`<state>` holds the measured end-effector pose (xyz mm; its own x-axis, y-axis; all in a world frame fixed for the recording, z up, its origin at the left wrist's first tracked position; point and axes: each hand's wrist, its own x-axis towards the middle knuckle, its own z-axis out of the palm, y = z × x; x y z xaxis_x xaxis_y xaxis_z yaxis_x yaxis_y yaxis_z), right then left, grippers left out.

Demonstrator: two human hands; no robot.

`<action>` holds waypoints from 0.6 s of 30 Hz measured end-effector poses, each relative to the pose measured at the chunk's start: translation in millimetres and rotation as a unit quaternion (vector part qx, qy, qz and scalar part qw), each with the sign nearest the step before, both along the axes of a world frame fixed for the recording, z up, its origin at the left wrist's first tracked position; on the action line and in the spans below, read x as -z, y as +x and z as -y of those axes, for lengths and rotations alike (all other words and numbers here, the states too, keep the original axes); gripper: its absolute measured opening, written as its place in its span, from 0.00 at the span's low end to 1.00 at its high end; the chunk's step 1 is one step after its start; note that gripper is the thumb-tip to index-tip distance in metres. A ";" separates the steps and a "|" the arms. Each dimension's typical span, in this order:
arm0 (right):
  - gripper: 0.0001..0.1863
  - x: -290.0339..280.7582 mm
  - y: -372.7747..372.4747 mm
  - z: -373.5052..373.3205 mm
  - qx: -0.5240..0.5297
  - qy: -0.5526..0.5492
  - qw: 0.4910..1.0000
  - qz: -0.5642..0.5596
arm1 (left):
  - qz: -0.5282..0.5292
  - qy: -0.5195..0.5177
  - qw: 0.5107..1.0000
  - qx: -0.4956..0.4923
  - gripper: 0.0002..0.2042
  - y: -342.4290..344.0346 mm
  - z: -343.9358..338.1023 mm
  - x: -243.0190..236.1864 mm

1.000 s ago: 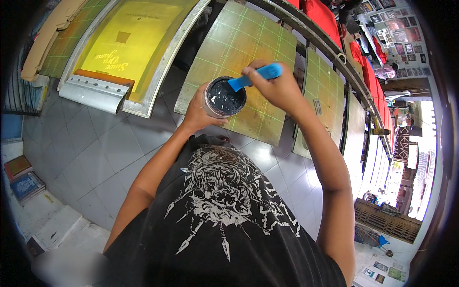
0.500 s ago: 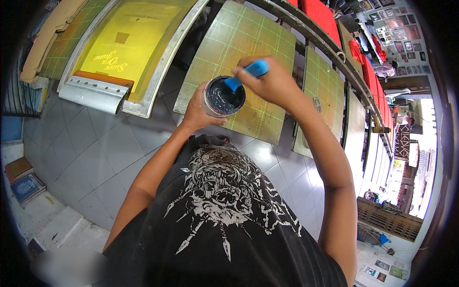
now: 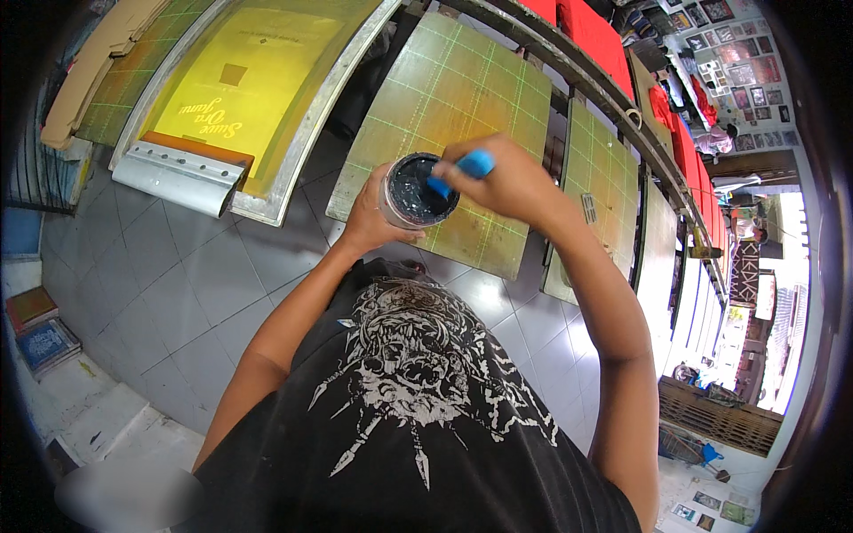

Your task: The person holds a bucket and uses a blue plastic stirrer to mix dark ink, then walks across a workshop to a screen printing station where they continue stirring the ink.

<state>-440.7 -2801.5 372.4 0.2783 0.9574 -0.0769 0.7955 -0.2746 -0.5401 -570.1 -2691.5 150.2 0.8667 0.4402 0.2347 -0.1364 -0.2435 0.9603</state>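
Note:
My left hand (image 3: 366, 218) is wrapped round a round tub (image 3: 393, 211) of thick black ink, holding it tilted toward me over the near part of a printing board. In my right hand (image 3: 517, 182) is a blue spatula (image 3: 475, 165), gripped from above. Its lower end dips into the black ink (image 3: 414, 185), so the tip is hidden. Ink smears coat the tub's inner wall.
Left of the tub lies a framed screen (image 3: 289, 169) with yellow mesh, and a squeegee (image 3: 178, 180) with a metal handle rests on its near end. Green-lined boards (image 3: 489, 89) stand in a row along a dark rail (image 3: 613, 111). Red fabric (image 3: 595, 44) covers boards beyond it.
The spatula has moved slightly right and down, sitting deeper in the ink. My right hand has shifted lower, while the left still holds the tub.

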 end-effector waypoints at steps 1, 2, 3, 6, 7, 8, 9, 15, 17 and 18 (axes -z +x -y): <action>0.11 -0.7 -2.0 0.0 -0.049 0.000 0.999 -0.002 | 0.001 0.003 1.000 0.002 0.56 0.3 -0.7 -0.1; 0.10 -2.1 -3.2 0.0 -0.003 0.013 1.000 -0.022 | 0.000 0.003 1.000 0.001 0.56 0.4 -1.1 -0.1; 0.10 -3.6 -3.9 -0.2 0.026 0.031 0.998 -0.052 | 0.001 0.003 1.000 0.000 0.56 0.5 -1.0 -0.2; 0.10 -6.7 -6.2 -2.6 -0.025 0.039 0.999 0.010 | 0.005 0.009 1.000 -0.004 0.56 1.3 -0.9 -0.7; 0.10 -7.6 -6.4 -3.0 -0.060 -0.004 0.997 0.039 | -0.007 0.006 1.000 -0.003 0.56 1.7 -1.4 -1.1; 0.10 -8.0 -6.9 -3.9 -0.111 -0.050 0.991 0.055 | 0.015 0.007 1.000 -0.004 0.56 1.9 -1.7 -1.6; 0.10 -10.2 -4.5 -3.4 -0.103 -0.007 0.995 0.002 | 0.021 -0.001 1.000 -0.002 0.56 1.3 -1.3 -2.0; 0.10 -11.3 4.1 -3.9 -0.093 -0.008 0.994 0.050 | 0.010 -0.003 1.000 -0.001 0.55 -0.7 -0.6 -1.9; 0.10 -10.2 4.6 -4.1 -0.081 -0.001 0.996 -0.044 | 0.020 -0.012 1.000 0.001 0.55 -0.3 -0.9 -1.0; 0.10 -9.9 4.2 -4.0 -0.039 0.033 0.997 -0.057 | 0.023 -0.012 1.000 -0.002 0.55 0.0 -0.5 -0.5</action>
